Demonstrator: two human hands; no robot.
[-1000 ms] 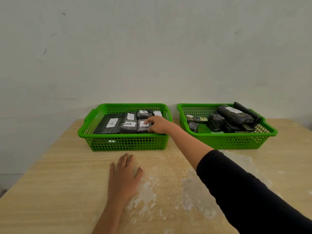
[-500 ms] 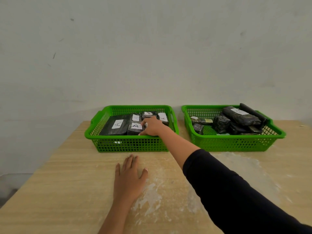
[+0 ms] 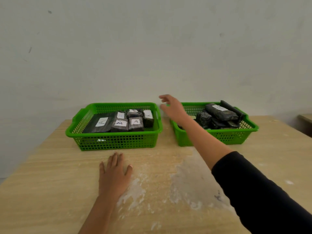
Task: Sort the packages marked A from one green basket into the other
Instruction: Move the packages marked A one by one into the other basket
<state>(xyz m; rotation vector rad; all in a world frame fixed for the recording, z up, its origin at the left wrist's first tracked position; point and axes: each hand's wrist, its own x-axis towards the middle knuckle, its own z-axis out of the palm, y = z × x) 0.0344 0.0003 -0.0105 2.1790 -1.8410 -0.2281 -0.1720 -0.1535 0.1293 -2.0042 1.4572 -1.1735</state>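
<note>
Two green baskets stand side by side at the back of the table. The left basket (image 3: 114, 142) holds several black packages with white A labels, such as one in the front row (image 3: 136, 123). The right basket (image 3: 236, 135) holds a heap of black packages, the top one (image 3: 220, 111) with a white label. My right hand (image 3: 173, 107) hovers empty with fingers spread, between the two baskets and over the right basket's left end. My left hand (image 3: 114, 173) lies flat on the table in front of the left basket.
The wooden table (image 3: 50, 183) has white powdery smears (image 3: 185, 181) in its middle. A plain wall rises right behind the baskets. The corner of another surface (image 3: 305, 118) shows at the far right.
My right hand has lifted out of the left basket and swung right, empty, to the gap between the baskets. The left hand has stayed flat on the table.
</note>
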